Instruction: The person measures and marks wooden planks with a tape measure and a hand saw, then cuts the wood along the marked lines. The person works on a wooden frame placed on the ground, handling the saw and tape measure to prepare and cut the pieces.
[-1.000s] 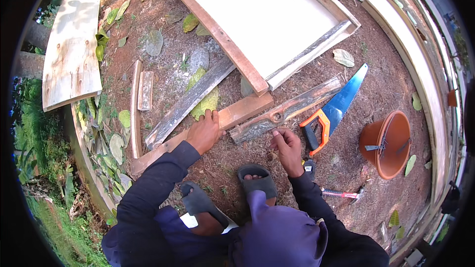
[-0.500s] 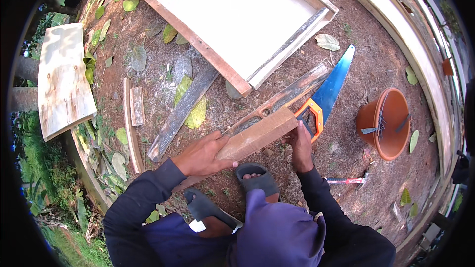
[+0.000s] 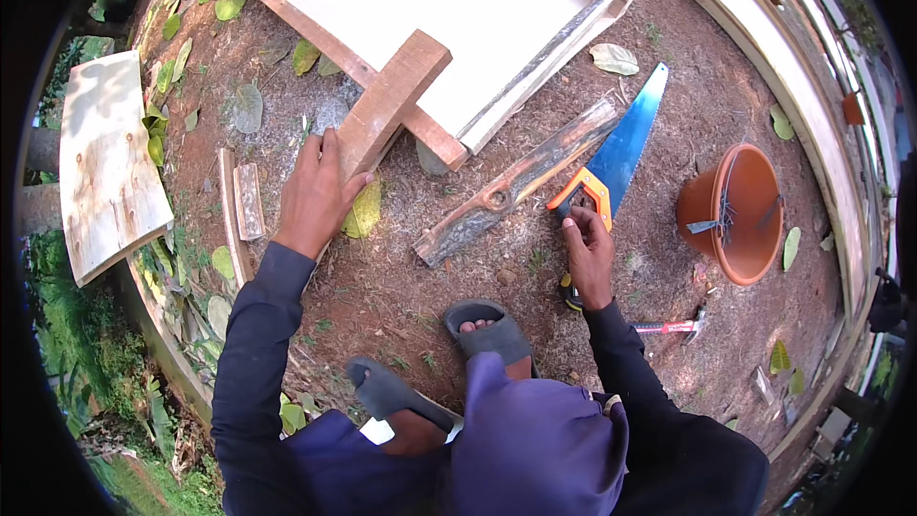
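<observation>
My left hand [image 3: 317, 193] is closed round the near part of a thick brown wood beam [image 3: 394, 94]. The beam tilts away from me, its far end overlapping the reddish wooden edge of a white panel [image 3: 420, 0]. My right hand [image 3: 589, 263] hovers beside the orange handle of a hand saw [image 3: 626, 158], fingers curled together; what they hold, if anything, is hidden. The saw's blue blade points away to the right. Partly behind my right wrist lies a small yellow and black object [image 3: 570, 292]. A rough, bark-edged wood piece [image 3: 516, 186] lies left of the saw.
To the right an orange-brown pot [image 3: 731, 220] lies with nails in it, and a red-handled hammer [image 3: 669, 327] is nearer me. A pale board [image 3: 110, 167] stands at left beside short wood strips [image 3: 248, 201]. A long beam [image 3: 764, 29] runs along the far right.
My left hand has swung the beam forward and left, from across my front to over the panel's edge. My right hand has come off the beam's end and stays by the saw handle.
</observation>
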{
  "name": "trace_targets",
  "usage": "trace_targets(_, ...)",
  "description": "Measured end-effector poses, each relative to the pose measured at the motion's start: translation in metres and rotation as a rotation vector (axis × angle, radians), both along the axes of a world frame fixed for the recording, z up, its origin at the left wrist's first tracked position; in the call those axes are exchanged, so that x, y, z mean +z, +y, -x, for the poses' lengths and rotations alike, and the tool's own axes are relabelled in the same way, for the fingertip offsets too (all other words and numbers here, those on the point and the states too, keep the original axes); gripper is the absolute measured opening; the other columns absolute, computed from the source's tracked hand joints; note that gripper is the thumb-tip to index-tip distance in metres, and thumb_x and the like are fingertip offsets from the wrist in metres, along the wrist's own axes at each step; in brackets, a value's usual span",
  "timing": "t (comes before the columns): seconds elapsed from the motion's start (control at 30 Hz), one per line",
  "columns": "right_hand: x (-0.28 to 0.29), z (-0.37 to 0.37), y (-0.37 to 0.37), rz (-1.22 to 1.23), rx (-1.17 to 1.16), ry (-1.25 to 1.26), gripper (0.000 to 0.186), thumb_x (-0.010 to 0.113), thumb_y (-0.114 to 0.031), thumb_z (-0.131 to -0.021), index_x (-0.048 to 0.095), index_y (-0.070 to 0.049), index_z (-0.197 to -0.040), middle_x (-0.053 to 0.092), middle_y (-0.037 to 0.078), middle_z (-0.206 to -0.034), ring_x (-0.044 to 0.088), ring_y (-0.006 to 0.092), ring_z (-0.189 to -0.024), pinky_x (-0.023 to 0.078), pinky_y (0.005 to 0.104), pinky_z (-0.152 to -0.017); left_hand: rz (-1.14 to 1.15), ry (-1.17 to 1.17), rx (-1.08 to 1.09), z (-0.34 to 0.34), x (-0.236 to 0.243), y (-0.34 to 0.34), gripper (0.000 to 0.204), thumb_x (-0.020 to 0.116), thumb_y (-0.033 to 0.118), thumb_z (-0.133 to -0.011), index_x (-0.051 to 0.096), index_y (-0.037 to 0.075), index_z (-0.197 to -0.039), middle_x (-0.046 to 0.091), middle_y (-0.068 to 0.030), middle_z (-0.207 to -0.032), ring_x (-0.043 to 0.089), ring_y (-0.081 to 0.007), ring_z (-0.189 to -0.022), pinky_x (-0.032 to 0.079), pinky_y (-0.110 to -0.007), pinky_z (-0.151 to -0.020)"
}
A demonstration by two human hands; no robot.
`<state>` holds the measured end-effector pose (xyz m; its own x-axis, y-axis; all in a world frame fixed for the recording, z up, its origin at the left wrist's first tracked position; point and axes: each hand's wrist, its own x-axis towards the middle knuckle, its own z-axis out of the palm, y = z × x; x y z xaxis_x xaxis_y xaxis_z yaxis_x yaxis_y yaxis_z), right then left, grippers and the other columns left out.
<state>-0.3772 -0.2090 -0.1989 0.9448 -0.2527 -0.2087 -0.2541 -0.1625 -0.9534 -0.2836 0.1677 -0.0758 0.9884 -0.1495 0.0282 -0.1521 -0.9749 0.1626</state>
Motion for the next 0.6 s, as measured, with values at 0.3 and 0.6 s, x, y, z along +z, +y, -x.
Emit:
trace_targets(0.3, 0.009, 0.048, -0.061, 0.422, -0.046, 0.053, 0.03, 0.075, -0.017, -0.092, 0.067, 0.0, -0.115, 0.067, 0.014, -0.107, 0.069, 0.0252, -0.094, 0.055, 0.0381, -0.078, -0.036, -0.004, -0.115, 0.009, -0.013, -0.001, 0.077, 0.077, 0.024, -0.09, 0.039, 0.0, -0.152, 0.043, -0.026, -0.151, 0.046, -0.0436, -0.137, 0.039, -0.05, -0.114)
trace_targets(0.6, 0.032, 0.093, -0.036, 0.863, 0.403, 0.246, 0.083, 0.088, -0.035, -0.072, 0.05, -0.001, -0.138, 0.058, 0.022, -0.129, 0.059, 0.0398, -0.119, 0.05, 0.0472, -0.099, 0.219, 0.08, -0.302, 0.048, 0.002, -0.033, 0.061, 0.077, 0.015, -0.088, 0.051, -0.002, -0.141, 0.051, -0.0238, -0.142, 0.052, -0.0413, -0.131, 0.044, -0.048, -0.109)
